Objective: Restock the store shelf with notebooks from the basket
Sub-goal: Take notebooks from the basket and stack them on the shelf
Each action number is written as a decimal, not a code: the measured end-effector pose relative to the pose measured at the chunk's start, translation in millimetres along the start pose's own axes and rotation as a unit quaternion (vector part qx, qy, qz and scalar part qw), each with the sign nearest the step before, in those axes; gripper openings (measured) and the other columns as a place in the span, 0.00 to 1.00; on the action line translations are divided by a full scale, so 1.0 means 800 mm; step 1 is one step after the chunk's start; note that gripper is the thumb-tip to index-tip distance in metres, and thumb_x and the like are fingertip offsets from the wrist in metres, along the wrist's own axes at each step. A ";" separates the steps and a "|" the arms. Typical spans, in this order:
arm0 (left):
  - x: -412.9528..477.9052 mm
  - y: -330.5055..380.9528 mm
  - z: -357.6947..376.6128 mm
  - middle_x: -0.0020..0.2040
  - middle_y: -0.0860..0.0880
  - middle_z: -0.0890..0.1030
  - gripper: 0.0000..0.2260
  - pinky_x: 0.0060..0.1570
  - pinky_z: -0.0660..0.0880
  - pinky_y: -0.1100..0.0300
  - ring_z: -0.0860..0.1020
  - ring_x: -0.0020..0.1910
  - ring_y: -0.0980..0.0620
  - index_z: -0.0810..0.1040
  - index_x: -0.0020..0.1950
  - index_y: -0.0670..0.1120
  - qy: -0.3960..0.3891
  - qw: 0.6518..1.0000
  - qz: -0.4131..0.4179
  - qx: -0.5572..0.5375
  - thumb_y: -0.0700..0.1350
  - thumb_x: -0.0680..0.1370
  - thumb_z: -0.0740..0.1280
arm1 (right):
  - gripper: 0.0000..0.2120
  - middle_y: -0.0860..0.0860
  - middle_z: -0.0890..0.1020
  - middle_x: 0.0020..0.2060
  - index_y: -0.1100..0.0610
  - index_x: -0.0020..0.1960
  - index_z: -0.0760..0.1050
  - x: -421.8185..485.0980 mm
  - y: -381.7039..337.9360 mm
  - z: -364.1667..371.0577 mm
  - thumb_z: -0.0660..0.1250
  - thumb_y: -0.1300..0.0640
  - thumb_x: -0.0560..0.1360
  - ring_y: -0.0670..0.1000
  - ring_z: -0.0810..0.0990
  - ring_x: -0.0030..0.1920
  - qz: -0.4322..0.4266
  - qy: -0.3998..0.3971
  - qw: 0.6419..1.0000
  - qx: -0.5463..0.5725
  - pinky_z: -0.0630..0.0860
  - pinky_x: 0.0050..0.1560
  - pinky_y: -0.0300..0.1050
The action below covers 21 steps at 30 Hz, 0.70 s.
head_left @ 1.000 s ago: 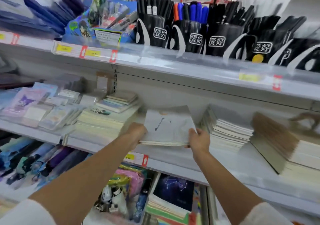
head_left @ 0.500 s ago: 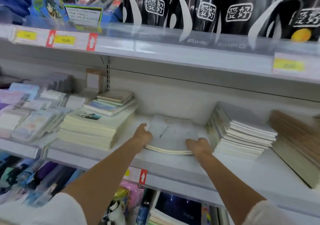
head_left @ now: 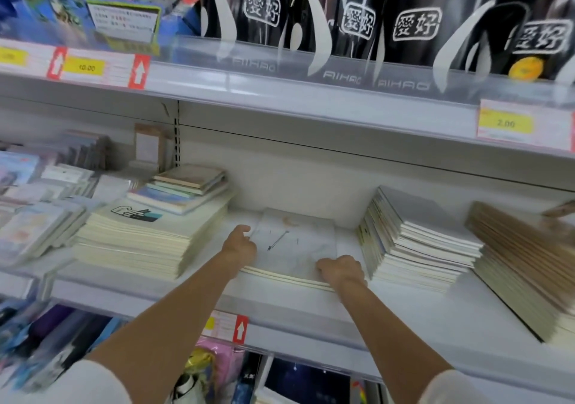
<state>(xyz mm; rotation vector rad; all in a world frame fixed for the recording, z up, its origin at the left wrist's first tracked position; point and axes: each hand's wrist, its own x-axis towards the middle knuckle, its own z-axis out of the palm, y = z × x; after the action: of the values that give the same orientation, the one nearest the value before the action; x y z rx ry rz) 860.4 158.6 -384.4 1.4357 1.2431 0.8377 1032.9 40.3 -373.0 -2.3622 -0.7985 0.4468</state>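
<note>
The left hand [head_left: 239, 244] and right hand [head_left: 340, 271] both grip the notebooks [head_left: 295, 244] near the front edge of the shelf [head_left: 280, 304]; released skewed, the thin stack could slide off

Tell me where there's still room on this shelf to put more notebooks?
Biggest bare patch: the shelf front, between the white stack and the brown stack. A narrow strip lies between the thin middle pile and the white stack. The left end, with small packets, is crowded.
</note>
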 end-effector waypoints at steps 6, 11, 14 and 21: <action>-0.001 0.005 -0.002 0.71 0.44 0.69 0.26 0.63 0.68 0.55 0.71 0.66 0.43 0.61 0.75 0.50 -0.024 0.999 -0.013 0.029 0.33 0.79 0.55 | 0.15 0.54 0.74 0.58 0.56 0.57 0.74 0.002 0.002 0.004 0.59 0.49 0.75 0.55 0.74 0.59 0.007 0.010 0.999 -0.042 0.69 0.62 0.47; -0.008 0.004 -0.002 0.70 0.42 0.70 0.28 0.67 0.69 0.50 0.72 0.66 0.41 0.59 0.76 0.52 -0.034 0.997 0.000 0.071 0.34 0.78 0.55 | 0.10 0.55 0.79 0.54 0.57 0.47 0.73 0.001 -0.005 0.006 0.62 0.52 0.70 0.56 0.78 0.53 0.008 -0.027 0.999 -0.020 0.74 0.61 0.50; -0.021 0.011 -0.002 0.74 0.42 0.66 0.33 0.64 0.70 0.54 0.71 0.67 0.42 0.47 0.78 0.58 -0.041 0.996 0.003 0.085 0.34 0.79 0.53 | 0.10 0.55 0.79 0.55 0.56 0.46 0.72 0.004 -0.004 0.004 0.63 0.52 0.69 0.57 0.78 0.55 0.002 -0.037 0.999 -0.032 0.73 0.59 0.48; -0.046 0.021 -0.001 0.62 0.46 0.72 0.31 0.55 0.73 0.59 0.74 0.53 0.50 0.59 0.76 0.49 -0.067 0.992 0.043 0.099 0.38 0.76 0.66 | 0.10 0.58 0.79 0.55 0.58 0.40 0.72 0.009 0.001 -0.010 0.64 0.51 0.73 0.56 0.79 0.52 -0.045 -0.050 0.997 -0.037 0.72 0.41 0.41</action>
<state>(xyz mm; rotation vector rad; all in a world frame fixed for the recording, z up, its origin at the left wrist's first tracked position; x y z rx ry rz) 855.4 123.8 -364.2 1.6859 1.1942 0.6770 1042.8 41.1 -368.1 -2.3747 -0.9799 0.5097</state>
